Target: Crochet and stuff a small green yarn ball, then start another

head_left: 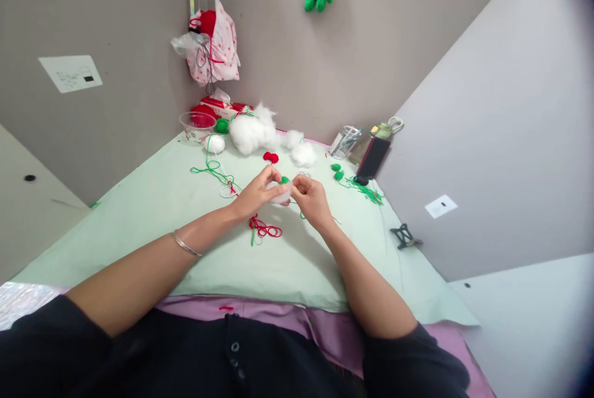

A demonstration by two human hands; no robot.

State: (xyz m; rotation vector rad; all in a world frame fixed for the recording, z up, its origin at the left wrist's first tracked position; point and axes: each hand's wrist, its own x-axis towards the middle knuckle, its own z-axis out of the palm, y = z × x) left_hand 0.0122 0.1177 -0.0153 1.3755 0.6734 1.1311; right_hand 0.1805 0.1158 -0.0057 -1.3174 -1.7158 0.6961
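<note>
My left hand (258, 192) is closed around a small green crocheted piece (284, 180) and a tuft of white stuffing (280, 194), held above the pale green cloth. Beside it, the fingers of my right hand (312, 201) pinch together at the edge of the tuft. What lies between those right fingertips is too small to make out. A green strand (302, 215) hangs below the right hand. Loops of red yarn (268, 229) lie under the hands, and a small red crocheted piece (270, 157) rests just beyond them.
Behind the hands sit a large heap of white stuffing (250, 132), a clear tub (197, 129), a white yarn ball (215, 144) and a tissue box (223, 106). On the right are small green crocheted pieces (338, 175), a clear cup (346, 143), a phone (374, 158) and a black hair clip (405, 236).
</note>
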